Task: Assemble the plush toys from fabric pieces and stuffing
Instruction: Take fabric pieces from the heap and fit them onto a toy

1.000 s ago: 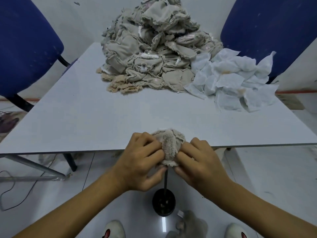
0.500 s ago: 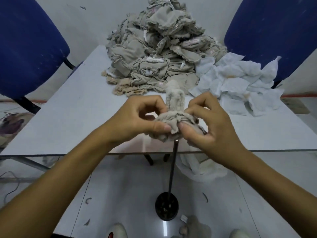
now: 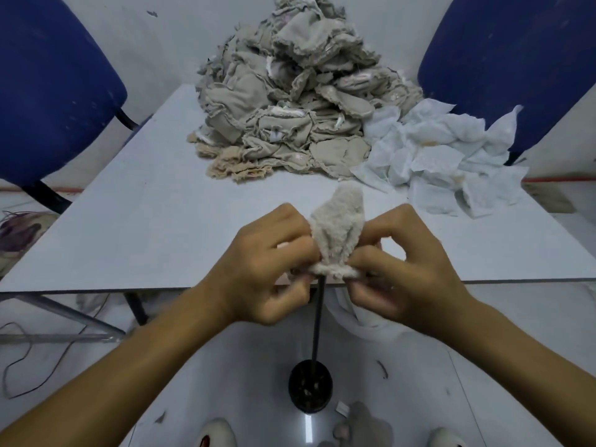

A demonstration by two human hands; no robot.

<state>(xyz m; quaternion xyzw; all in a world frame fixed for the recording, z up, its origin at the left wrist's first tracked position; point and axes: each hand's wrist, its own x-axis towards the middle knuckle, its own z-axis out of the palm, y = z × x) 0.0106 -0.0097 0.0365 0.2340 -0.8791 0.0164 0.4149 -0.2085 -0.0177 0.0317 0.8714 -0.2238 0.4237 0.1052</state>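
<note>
A small fluffy beige plush piece (image 3: pixel 338 233) stands upright on a thin black rod (image 3: pixel 317 321), its fuzzy side outward and its lower edge rolled. My left hand (image 3: pixel 267 266) pinches the piece's left lower edge. My right hand (image 3: pixel 400 269) pinches its right lower edge. Both hands hover above the near edge of the grey table (image 3: pixel 135 227). At the far end of the table lies a large heap of grey-beige fabric pieces (image 3: pixel 287 101), with a pile of white non-woven pieces (image 3: pixel 445 156) to its right.
The rod rises from a round black base (image 3: pixel 310 387) on the white floor between my shoes. A plush piece (image 3: pixel 361 424) lies on the floor by the base. Blue chairs stand at the far left (image 3: pixel 54 82) and far right (image 3: pixel 509 59). Cables (image 3: pixel 35 359) trail under the table's left side.
The piece has been turned further over the rod: more fuzzy surface now shows and stands taller. Both hands have shifted down to its rolled lower edge.
</note>
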